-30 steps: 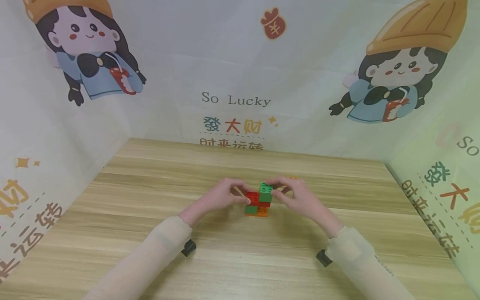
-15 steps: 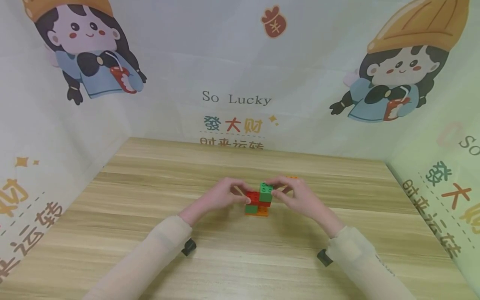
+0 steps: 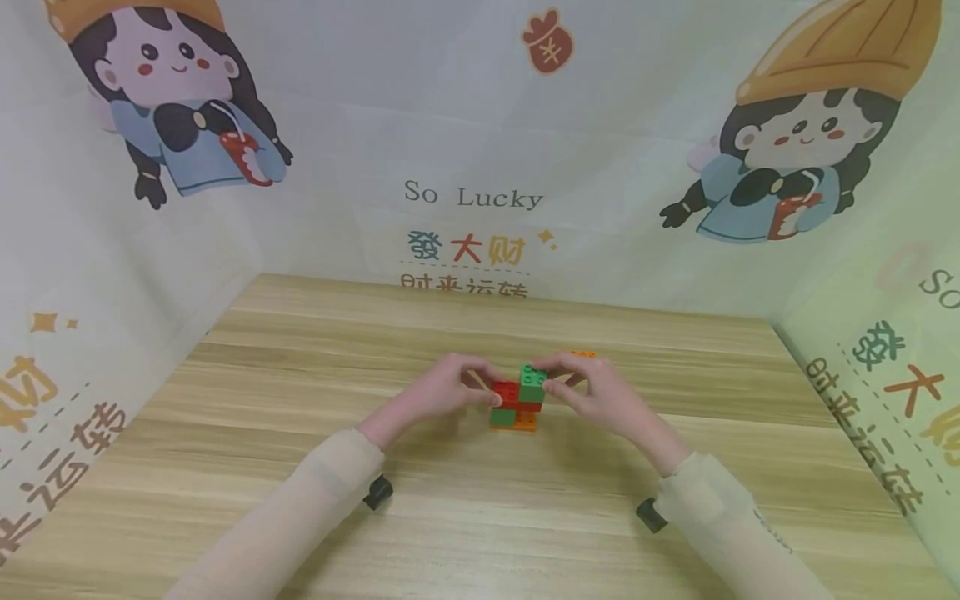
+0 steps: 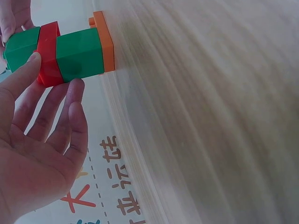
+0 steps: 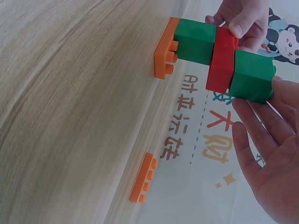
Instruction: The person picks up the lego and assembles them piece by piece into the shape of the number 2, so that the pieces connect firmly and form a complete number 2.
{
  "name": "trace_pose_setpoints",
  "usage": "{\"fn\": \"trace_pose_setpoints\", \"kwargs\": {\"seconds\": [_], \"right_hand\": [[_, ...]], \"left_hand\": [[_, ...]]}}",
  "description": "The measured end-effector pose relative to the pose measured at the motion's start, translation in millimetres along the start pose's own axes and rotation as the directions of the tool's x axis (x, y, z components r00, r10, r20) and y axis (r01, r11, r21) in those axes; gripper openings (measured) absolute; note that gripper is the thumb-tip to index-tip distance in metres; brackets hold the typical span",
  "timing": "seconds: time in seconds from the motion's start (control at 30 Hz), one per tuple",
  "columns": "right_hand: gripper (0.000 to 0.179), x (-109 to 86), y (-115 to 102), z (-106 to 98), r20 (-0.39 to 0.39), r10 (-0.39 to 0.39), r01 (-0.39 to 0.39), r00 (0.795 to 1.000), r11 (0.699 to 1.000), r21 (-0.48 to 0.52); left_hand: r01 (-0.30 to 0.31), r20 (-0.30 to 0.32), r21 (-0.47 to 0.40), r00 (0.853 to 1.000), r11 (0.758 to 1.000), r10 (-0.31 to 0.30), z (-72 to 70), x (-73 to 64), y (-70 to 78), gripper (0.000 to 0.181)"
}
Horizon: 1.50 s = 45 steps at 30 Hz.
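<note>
A small stack of toy building blocks stands on the table in the head view. At its foot lies a flat orange brick (image 5: 164, 49), studs up. One end of that brick bears a lower green block (image 4: 80, 53). A flat red brick (image 3: 507, 392) spans above it, its other end overhanging the orange studs with a gap between. On this end sits an upper green block (image 3: 533, 385). My left hand (image 3: 448, 388) pinches the red brick between thumb and fingers. With thumb and fingers, my right hand (image 3: 596, 393) holds the upper green block, which meets the red brick.
Another flat orange brick (image 5: 144, 178) lies on the wooden table (image 3: 480, 517) behind my right hand, partly hidden in the head view. Printed cloth walls (image 3: 337, 150) with cartoon figures and lettering enclose the table at the back and both sides.
</note>
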State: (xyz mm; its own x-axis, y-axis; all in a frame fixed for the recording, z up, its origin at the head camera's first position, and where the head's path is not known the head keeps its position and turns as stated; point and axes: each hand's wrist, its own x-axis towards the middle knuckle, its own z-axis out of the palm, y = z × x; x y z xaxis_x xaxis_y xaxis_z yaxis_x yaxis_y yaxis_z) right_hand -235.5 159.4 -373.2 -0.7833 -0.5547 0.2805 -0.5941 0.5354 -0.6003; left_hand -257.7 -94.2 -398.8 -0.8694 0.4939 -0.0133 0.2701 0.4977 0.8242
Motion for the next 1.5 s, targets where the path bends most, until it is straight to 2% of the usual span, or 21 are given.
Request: {"fn": "trace_pose_setpoints", "kwargs": {"seconds": [0.37,1.07,1.5], "right_hand": [[0.030,1.6,-1,-2,0.015,-0.026,0.026,1.000,0.999,-0.033],[0.030,10.6,-9,-12,0.094,0.066,-0.062,0.993,0.997,-0.044],[0.030,11.8,-8,-15,0.116,0.058,-0.049,0.992,0.996,-0.075]], "left_hand": [[-0.032,0.008,0.008,0.999,0.999,0.032,-0.3,1.0,-1.1,0.031],[-0.020,0.013,0.005,1.000,1.000,0.020,-1.3,1.8,1.1,0.032],[-0.021,0.006,-0.005,1.000,1.000,0.021,-0.2,1.1,0.4,0.031]]}}
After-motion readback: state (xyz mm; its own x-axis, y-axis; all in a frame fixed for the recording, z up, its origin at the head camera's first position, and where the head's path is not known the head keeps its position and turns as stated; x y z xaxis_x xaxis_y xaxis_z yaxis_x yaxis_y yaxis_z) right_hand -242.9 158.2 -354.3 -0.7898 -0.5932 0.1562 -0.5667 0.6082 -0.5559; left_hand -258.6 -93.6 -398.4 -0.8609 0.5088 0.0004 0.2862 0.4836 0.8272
